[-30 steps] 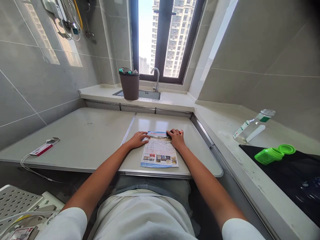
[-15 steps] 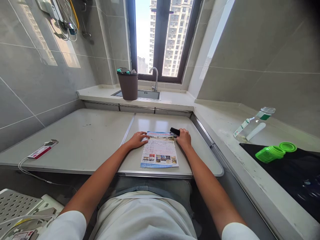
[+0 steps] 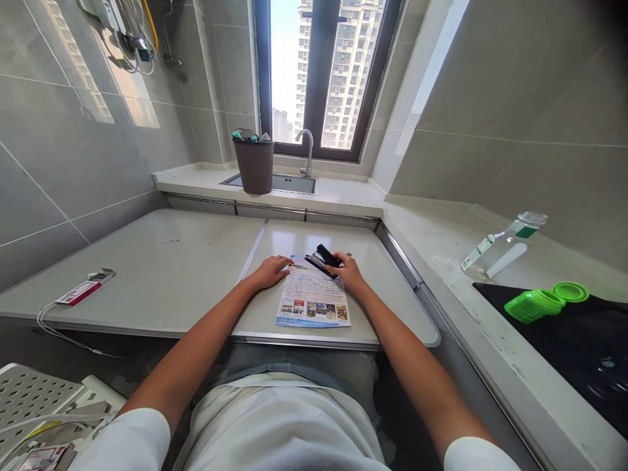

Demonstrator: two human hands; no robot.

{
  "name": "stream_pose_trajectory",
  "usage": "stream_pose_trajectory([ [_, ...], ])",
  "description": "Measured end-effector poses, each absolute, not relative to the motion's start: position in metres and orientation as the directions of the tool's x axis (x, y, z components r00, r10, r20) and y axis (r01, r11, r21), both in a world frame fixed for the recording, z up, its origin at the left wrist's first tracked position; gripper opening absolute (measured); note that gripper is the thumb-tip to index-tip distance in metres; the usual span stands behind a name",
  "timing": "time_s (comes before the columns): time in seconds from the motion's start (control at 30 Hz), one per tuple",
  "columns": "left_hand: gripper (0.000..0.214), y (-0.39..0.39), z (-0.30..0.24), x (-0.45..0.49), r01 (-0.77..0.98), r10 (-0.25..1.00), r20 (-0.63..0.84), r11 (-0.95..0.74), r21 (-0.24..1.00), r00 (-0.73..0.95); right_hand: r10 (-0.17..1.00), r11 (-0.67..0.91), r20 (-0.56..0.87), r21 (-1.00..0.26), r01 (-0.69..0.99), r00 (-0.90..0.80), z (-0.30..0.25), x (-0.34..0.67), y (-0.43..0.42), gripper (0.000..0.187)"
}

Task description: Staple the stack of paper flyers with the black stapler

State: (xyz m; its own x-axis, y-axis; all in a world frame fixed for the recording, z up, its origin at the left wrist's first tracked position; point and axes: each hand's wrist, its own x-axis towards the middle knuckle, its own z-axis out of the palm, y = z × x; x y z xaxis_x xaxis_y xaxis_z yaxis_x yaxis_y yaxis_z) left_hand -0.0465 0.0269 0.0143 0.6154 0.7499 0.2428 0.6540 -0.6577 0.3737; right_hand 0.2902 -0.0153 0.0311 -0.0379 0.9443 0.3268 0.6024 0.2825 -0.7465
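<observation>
A printed leaflet [image 3: 313,301] lies flat on the pale counter [image 3: 171,261] in front of me. My left hand [image 3: 271,269] rests on its top left corner with the fingers spread flat. My right hand [image 3: 347,269] grips a black stapler [image 3: 324,259] at the leaflet's top right corner. The stapler's jaws gape apart and point left over the top edge of the paper.
A brown bin [image 3: 253,163] stands beside the sink [image 3: 292,184] and tap [image 3: 307,150] under the window. A red-and-white card with a cable [image 3: 84,288] lies at the left. On the right counter lie a clear bottle [image 3: 500,251] and a green collapsible cup [image 3: 540,302] on a black hob [image 3: 579,353].
My right hand has picked up the black stapler from the leaflet's top right corner and swung it leftward over the top edge. My left hand has stayed in place.
</observation>
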Motion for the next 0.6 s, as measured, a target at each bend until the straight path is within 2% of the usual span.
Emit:
stream_pose_trajectory([
  [0.27, 0.045, 0.029, 0.013, -0.045, 0.689, 0.781, 0.237, -0.622, 0.372, 0.577, 0.904, 0.426, 0.335, -0.665, 0.614, -0.264, 0.031, 0.272, -0.027, 0.034],
  [0.6, 0.042, 0.027, 0.016, -0.047, 0.678, 0.767, 0.234, -0.639, 0.364, 0.597, 0.891, 0.442, 0.233, -0.639, 0.630, -0.390, 0.046, 0.293, -0.032, 0.039],
])
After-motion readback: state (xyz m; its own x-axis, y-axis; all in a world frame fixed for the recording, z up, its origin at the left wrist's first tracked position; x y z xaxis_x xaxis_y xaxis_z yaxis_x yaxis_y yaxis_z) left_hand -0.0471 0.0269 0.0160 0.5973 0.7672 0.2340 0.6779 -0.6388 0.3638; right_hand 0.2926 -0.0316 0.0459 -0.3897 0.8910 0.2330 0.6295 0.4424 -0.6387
